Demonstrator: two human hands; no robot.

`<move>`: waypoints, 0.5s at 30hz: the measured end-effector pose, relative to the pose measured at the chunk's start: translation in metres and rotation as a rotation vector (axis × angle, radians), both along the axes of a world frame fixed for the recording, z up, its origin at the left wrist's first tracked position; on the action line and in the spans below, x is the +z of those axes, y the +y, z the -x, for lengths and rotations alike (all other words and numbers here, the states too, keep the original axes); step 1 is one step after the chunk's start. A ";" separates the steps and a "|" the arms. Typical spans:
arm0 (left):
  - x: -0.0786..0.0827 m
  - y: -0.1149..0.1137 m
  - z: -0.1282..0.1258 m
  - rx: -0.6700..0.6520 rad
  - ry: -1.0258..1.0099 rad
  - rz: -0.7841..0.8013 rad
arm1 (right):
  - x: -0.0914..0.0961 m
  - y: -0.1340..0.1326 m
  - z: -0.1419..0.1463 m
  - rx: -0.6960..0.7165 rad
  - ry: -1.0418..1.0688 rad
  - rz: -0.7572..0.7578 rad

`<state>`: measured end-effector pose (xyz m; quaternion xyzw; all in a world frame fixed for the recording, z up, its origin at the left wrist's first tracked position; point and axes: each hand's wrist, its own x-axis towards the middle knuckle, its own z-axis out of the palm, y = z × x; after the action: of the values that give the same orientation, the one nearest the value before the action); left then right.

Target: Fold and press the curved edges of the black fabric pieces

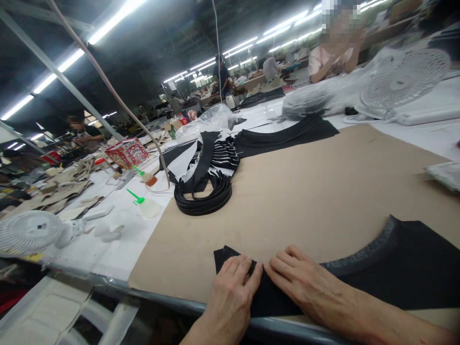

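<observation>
A black curved piece of sheet material [406, 273] lies along the front edge of the table, with a shiny, textured band following its concave edge. My left hand [233, 282] is closed at the narrow left end of this piece, its thumb and fingertips pressed onto the upper edge. Right beside it, my right hand [298, 273] has its fingers bent together and pressing on the same edge. The fingertips of both hands nearly meet there. What lies under them is partly hidden.
Brown board [305, 196] covers the tabletop. Beyond lie a coil of black strips [203, 206] and stacked black curved pieces [287, 136]. Green-tipped bottles [148, 207], a red patterned box [127, 153] and a white fan [34, 230] are left; another fan [398, 84] and a person [330, 60] are farther right.
</observation>
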<state>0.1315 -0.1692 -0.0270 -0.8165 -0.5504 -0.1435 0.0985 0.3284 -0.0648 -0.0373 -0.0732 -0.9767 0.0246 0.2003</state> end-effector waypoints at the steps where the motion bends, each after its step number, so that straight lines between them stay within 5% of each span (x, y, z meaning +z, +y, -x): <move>1: -0.002 -0.003 0.000 -0.002 0.042 -0.022 | 0.000 -0.001 0.000 -0.002 0.002 -0.020; 5: -0.009 -0.014 0.004 -0.011 0.106 -0.028 | -0.002 -0.005 -0.002 -0.024 0.009 -0.051; 9: -0.005 -0.017 0.011 -0.019 -0.043 0.062 | -0.006 -0.006 -0.004 -0.023 -0.011 -0.071; 15: 0.006 -0.001 0.025 0.222 -0.309 -0.047 | -0.004 -0.006 -0.004 -0.022 -0.006 -0.041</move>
<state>0.1068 -0.1701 -0.0213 -0.7167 -0.6421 -0.2681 0.0472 0.3321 -0.0707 -0.0415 -0.0798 -0.9768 0.0020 0.1989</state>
